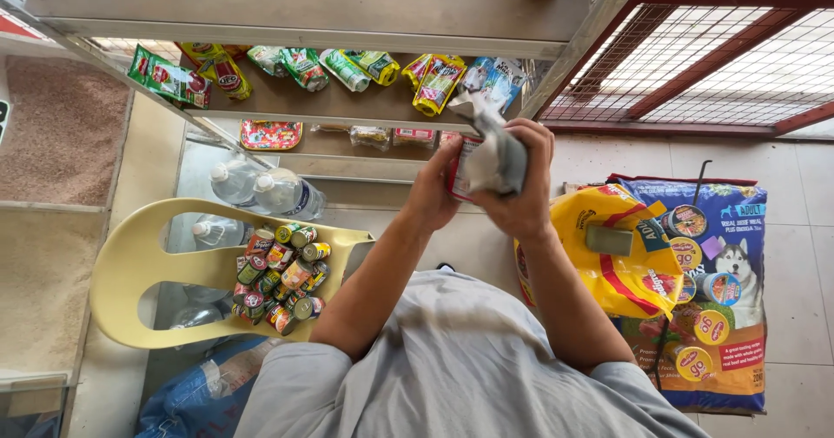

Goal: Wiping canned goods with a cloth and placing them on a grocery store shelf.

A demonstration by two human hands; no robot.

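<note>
Both hands, left hand (432, 196) and right hand (524, 190), grip a small can (458, 167), probably wiped with a crumpled grey cloth (493, 154). Many tins (282, 277) lie on the yellow plastic chair (130, 264) at near left.

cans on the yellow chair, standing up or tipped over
Tipped over. The cans lie on their sides in a loose heap on the yellow chair seat, round ends and labels facing many ways.

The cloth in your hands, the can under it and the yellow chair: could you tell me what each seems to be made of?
Cloth: soft grey fabric, matte, crumpled folds. Can: probably metal under a glossy red-and-white label; mostly covered. Chair: moulded plastic, smooth, pale yellow, slight sheen.
</note>
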